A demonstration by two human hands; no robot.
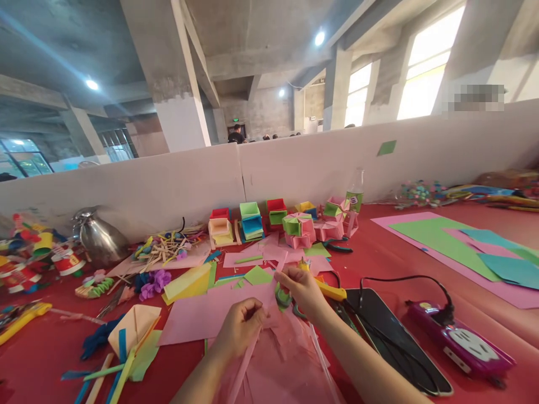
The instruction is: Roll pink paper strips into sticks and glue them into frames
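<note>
Both hands are near the middle of the red table (379, 258), close to the person. The left hand (242, 326) is clenched, and its fingers pinch the edge of the pink paper (202, 317). This sheet lies flat on the table, spreads to the left of the hand and continues down toward the near edge. The right hand (301, 288) is a little farther and to the right. It is closed around the green-handled scissors (283, 296), which touch the same pink paper between the two hands; the blades I cannot see clearly.

Just right of the right hand lies a yellow glue gun (332, 292), and its black cord runs over a black tablet (393, 331). Further to the right is a purple power strip (465, 343) with a plug in it. At the far side, against the white partition (177, 179), a row of folded paper boxes (252, 221) stands, with a green bottle (356, 193) to the right of them. A steel kettle (100, 238) stands far left. Big sheets of coloured paper (442, 241) lie at the right, well apart from the hands
</note>
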